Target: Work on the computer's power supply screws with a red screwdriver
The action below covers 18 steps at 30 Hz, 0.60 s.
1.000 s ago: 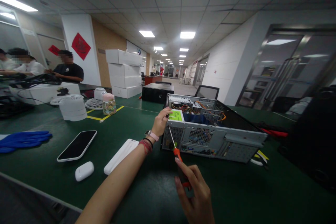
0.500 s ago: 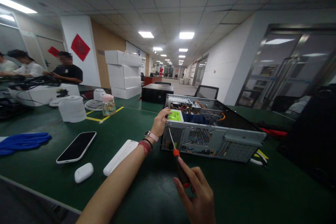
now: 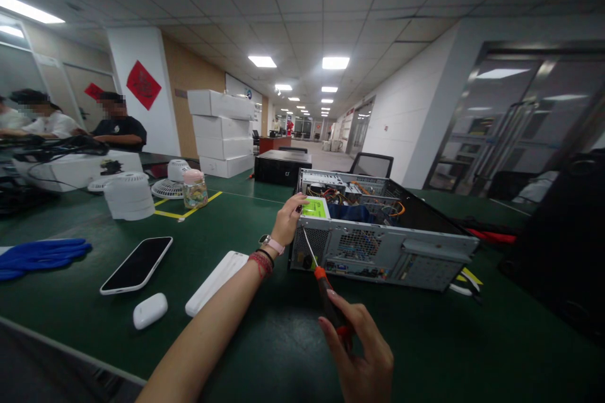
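Observation:
An opened computer case lies on its side, its grey back panel facing me. At its left corner sits a power supply with a bright green label. My left hand is closed over that corner, fingertips on the power supply's edge; part of the grip is hidden. In my right hand is a screwdriver with a black and orange handle, gripped between thumb and fingers. Its thin shaft slants up and left, the tip at the panel's upper left part, below my left hand.
On the green table lie a phone, a white earbud case, a white slab-shaped object and blue gloves. Farther back stand a jar, white boxes and a black case. People sit at far left.
My right hand has shifted slightly right and down, its fingers turned a little around the screwdriver handle. The tip stays at about the same spot. My left hand stays put.

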Available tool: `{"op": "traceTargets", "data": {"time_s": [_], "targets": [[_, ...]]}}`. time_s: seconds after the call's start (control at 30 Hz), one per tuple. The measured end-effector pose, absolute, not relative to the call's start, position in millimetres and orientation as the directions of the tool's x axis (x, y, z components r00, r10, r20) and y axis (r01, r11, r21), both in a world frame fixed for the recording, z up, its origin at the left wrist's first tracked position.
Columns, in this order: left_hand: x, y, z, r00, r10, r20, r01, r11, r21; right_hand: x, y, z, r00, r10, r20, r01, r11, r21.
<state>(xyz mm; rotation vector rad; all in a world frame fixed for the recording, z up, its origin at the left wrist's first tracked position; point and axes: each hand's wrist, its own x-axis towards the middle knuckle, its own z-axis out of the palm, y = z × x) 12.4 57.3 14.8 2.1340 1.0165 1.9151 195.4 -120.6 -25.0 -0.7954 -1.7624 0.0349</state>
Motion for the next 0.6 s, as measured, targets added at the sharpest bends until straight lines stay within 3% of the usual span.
{"op": "traceTargets", "data": {"time_s": [0.3, 0.6], "targets": [[12.4, 56.4, 15.6, -0.011, 0.533, 0.846, 0.401, -0.773, 0.492, 191.3, -119.3, -27.2, -0.023, 0.555, 0.831, 0.493, 0.730, -0.473], [12.5, 56.1, 15.8, -0.015, 0.536, 0.844, 0.400, -0.771, 0.496, 196.1, -120.5, -29.4, -0.115, 0.546, 0.830, 0.475, 0.764, -0.437]]}}
